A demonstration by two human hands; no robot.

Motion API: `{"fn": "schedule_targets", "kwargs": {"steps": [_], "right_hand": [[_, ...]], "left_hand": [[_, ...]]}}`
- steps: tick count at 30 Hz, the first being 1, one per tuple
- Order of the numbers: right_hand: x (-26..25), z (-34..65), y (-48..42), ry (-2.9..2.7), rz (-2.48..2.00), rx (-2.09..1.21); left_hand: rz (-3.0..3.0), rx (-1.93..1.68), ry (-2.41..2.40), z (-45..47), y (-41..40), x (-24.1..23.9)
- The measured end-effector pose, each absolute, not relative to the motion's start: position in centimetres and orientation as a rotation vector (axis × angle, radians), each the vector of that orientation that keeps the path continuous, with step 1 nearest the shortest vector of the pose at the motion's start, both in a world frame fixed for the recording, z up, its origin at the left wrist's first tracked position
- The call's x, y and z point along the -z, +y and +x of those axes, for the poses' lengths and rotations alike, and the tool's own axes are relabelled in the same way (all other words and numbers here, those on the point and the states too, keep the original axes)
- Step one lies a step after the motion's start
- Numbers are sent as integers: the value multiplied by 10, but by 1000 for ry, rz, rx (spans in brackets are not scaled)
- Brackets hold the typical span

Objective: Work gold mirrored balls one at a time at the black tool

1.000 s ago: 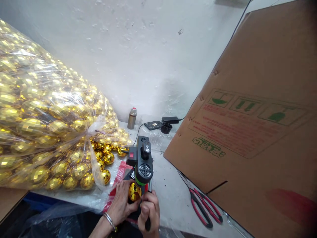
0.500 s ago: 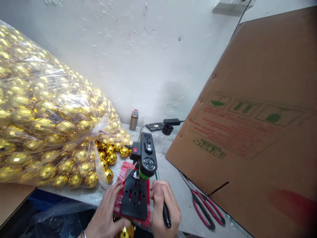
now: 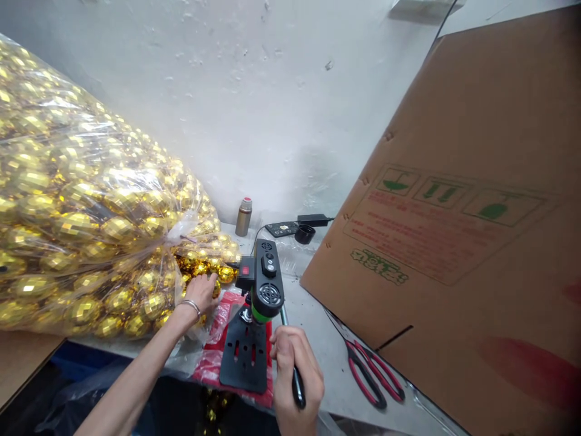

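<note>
My left hand [image 3: 200, 292] reaches forward to the loose gold faceted balls [image 3: 226, 274] at the mouth of the big clear bag [image 3: 91, 212]; its fingers curl over a ball there. A silver bangle sits on that wrist. My right hand [image 3: 293, 369] is closed round the black lever handle [image 3: 297, 387] of a small black press-like machine [image 3: 264, 281]. The machine stands on a black slotted base plate [image 3: 245, 357] over a red plastic sheet [image 3: 213, 357]. Nothing lies on the plate.
A large tilted cardboard box [image 3: 454, 242] fills the right side. Red-handled scissors [image 3: 372, 378] lie by its lower edge. At the back by the white wall stand a small metal bottle [image 3: 243, 216], a black power adapter [image 3: 313, 219] and a black cap [image 3: 304, 233].
My left hand took the gold ball off the base plate, dropped it below the table edge, then reached out to the loose balls by the bag. My right hand raised the lever.
</note>
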State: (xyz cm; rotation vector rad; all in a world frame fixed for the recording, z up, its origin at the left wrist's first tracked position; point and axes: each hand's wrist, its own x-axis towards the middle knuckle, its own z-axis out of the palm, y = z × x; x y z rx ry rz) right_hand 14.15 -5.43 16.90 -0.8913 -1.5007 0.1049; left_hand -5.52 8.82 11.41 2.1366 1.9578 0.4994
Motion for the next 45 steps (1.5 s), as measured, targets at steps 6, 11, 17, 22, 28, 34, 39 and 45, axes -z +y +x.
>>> {"fn": "schedule_targets", "kwargs": {"steps": [6, 11, 17, 22, 28, 34, 39, 45], "right_hand": [[-189, 141, -54, -1482, -946, -169], [-203, 141, -51, -1468, -967, -174], [-202, 144, -53, -1499, -971, -176], [-198, 144, -55, -1520, -973, -179], [-191, 145, -56, -1532, -968, -199], [-188, 148, -58, -1568, -960, -207], [-185, 149, -56, -1567, -935, -202], [-167, 140, -61, -1451, -956, -231]], "left_hand": [[1661, -1134, 1634, -55, 21, -108], [882, -1359, 1230, -28, -28, -64], [1196, -1322, 1326, -2, -23, -34], [1529, -1212, 1467, 3, -21, -22], [1697, -1159, 1347, 5, -28, -23], [1842, -1192, 1291, 2, -30, -27], [1870, -1143, 1334, 10, -15, -34], [1907, -1005, 1366, 13, -11, -38]]}}
